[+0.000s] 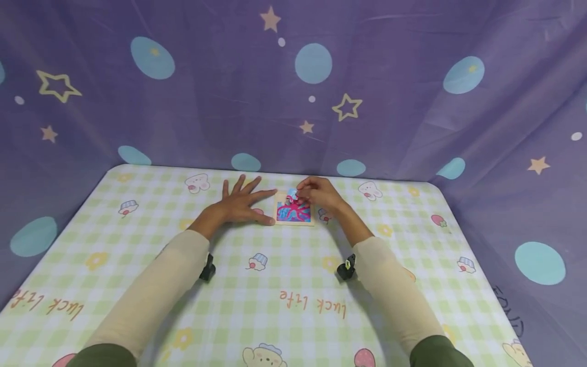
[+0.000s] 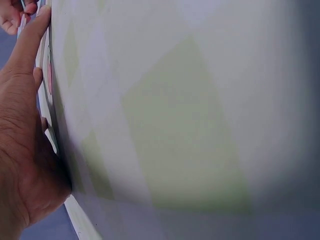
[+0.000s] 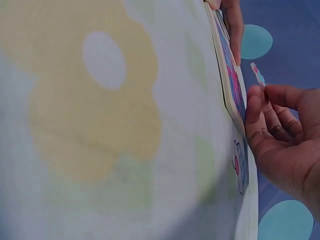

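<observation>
Sleeves: left sleeve [image 1: 151, 290] and right sleeve [image 1: 394, 290], pale, dark green cloth at the near ends.
Wrist fittings: left black device [image 1: 208, 268], right black device [image 1: 347, 268], one per wrist.
Worktop [image 1: 220, 306]: green-and-white check, printed with flowers, cupcakes and inverted "luck life" lettering.
Picture board [image 1: 294, 216]: pale-rimmed, pink and blue, flat on the worktop between the hands.
Left hand [image 1: 238, 204]: fingers spread, grasping nothing; thumb and index fingertips at the board's left edge.
Right hand [image 1: 321, 193]: pinching a small piece between thumb and index finger.
Piece [image 3: 258, 75]: thin, pink and light blue, raised above the board.
Backdrop [image 1: 206, 112]: purple cloth, stars and blue ovals, behind the worktop.
</observation>
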Available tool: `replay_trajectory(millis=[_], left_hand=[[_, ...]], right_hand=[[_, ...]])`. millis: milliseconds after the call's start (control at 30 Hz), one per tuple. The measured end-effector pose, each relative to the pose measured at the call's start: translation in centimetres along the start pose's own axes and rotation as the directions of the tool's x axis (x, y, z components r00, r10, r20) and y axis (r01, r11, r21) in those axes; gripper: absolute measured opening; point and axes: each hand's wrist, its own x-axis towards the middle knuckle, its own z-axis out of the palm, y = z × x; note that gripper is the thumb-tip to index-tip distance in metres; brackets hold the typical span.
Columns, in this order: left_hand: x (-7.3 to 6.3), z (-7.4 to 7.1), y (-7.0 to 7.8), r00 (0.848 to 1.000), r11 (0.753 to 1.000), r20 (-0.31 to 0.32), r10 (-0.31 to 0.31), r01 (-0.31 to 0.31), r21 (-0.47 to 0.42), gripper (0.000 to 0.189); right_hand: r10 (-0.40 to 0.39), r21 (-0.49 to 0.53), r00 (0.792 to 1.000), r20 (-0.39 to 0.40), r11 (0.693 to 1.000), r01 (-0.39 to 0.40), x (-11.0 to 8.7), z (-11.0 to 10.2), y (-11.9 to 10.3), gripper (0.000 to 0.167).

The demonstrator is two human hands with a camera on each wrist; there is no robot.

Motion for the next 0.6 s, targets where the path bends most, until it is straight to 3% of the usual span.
replay_trajectory(millis=[600], left_hand=[[0.2, 0.3, -0.3, 1.000, 1.000, 0.011, 0.013, -0.013, -0.008, 0.094]], right_hand=[[0.087, 0.151, 0.996, -0.011, 0.985, -0.084, -1.8, -2.3, 0.1, 0.027]])
